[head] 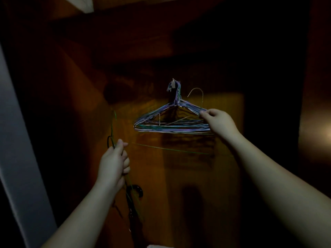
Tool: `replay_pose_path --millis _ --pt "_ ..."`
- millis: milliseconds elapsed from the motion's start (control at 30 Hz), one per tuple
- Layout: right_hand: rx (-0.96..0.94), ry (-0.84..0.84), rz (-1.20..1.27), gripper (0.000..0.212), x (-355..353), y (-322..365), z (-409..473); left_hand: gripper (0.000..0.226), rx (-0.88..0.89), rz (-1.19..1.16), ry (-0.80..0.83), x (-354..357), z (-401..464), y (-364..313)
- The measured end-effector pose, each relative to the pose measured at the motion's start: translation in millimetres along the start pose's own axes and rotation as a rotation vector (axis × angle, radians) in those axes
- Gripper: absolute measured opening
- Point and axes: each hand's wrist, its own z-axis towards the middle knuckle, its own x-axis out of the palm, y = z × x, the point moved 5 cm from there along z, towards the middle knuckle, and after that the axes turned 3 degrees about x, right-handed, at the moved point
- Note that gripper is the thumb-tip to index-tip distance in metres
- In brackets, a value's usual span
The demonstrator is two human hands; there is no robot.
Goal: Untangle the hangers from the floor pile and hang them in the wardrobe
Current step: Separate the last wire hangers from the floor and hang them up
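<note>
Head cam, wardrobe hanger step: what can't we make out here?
- What the bundle of purple and blue wire hangers hooks onto: lost in the dark wardrobe.
- Count of hangers in that bundle: wires overlap.
- Green wire hanger held by left hand: outline mostly lost in shadow.
- Floor pile: not in view.
- Right hand covers the bundle's right corner.

very dim, orange-brown cast; corners fall into black. a soft glare patch glows at the right edge. wide-angle bending at the edges, fine detail smeared.
</note>
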Motion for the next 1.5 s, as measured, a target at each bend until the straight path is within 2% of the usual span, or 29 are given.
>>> replay_pose_path --millis 133,400,567,933,1133,1367,1500 --pt "-0.011 -0.021 0.028 0.032 -1.6 6.5 32.6 0.025 -0.028 0.0 0.002 2.7 10.2 -9.5" --pt "-0.091 -0.1 -0.088 0.035 15.1 36.5 90.7 0.023 0.03 -0.013 0.042 24.8 16.4 -34.5" --pt "-0.083 -0.084 -0.076 0.039 29.2 45.8 110.5 0.024 0.035 -0.019 0.045 33.5 19.2 -43.4" --pt "-0.068 0.016 -0.149 0.04 70.4 27.5 113.5 0.025 0.015 -0.024 0.06 32.6 18.0 -49.6" --pt "-0.095 -0.026 -0.175 0.037 77.4 22.6 111.6 0.026 0.014 -0.018 0.055 27.1 14.1 -48.5" --pt "-0.124 -0.082 -0.18 0.046 79.0 21.9 106.2 0.026 -0.006 -0.03 0.045 20.9 11.6 -46.9" --pt "-0.106 -0.12 -0.07 0.05 78.9 17.0 104.4 0.026 0.0 -0.019 0.035 17.1 9.9 -48.8"
